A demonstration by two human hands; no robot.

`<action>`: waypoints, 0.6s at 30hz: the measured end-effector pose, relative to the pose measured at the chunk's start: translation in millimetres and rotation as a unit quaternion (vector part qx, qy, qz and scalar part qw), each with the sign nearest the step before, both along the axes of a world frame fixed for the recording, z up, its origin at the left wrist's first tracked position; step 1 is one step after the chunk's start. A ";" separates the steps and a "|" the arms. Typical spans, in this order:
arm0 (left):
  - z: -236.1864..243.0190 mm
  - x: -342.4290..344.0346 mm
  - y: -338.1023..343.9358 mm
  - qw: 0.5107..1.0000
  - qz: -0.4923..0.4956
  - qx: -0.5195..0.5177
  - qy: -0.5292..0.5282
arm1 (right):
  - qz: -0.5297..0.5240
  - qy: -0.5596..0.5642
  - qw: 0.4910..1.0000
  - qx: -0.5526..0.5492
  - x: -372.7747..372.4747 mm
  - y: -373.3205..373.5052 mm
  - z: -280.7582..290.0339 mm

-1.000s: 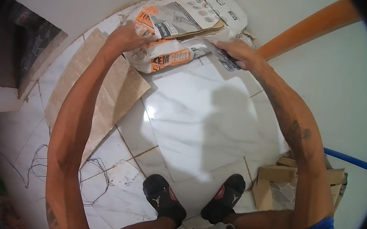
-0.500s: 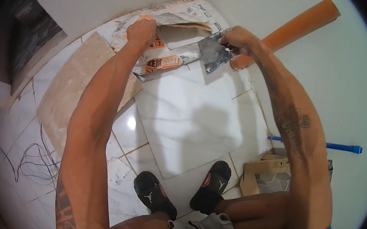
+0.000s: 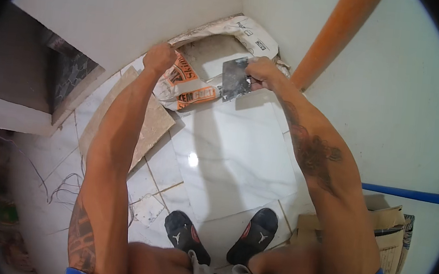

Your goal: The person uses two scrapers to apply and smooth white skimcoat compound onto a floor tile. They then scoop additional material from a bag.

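Note:
A white and orange paper bag lies in the corner with its mouth spread wide, pale powder showing inside. My left hand is closed on the left edge of the bag's mouth. In my right hand is a putty knife with a broad, dark, smeared blade. That blade hangs at the right side of the opening, pointing down and left. Whether it touches the bag I cannot tell.
An orange pipe leans against the right wall behind the bag. A large white tile lies before my feet, a beige tile under my left arm. Wires trail at left; cardboard and a blue pole stand right.
The bag's mouth has been pulled wider, so its inside shows more. My right hand with the putty knife has shifted left, closer to the opening. The whole view has tilted.

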State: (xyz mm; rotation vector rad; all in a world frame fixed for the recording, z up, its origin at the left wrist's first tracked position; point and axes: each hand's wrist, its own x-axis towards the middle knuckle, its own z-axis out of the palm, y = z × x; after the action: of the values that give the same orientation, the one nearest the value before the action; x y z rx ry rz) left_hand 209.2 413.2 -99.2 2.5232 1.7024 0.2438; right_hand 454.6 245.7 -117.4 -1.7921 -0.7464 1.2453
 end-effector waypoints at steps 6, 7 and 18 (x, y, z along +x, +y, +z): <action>22.2 23.3 18.9 0.997 0.007 -0.028 0.067 | 0.003 0.006 0.997 0.076 4.7 6.4 -18.4; 23.7 27.4 24.9 0.997 0.011 -0.031 0.075 | -0.003 0.008 0.997 0.079 10.7 10.5 -20.4; 11.8 16.7 103.0 0.973 0.069 -0.048 -0.217 | -0.119 0.046 0.992 0.018 48.0 4.8 -19.8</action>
State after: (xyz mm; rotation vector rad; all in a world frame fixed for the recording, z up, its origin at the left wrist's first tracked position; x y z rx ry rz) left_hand 225.9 516.2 -87.5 2.0848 1.6591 0.6512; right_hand 502.6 250.5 -137.3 -1.7247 -0.4844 1.1388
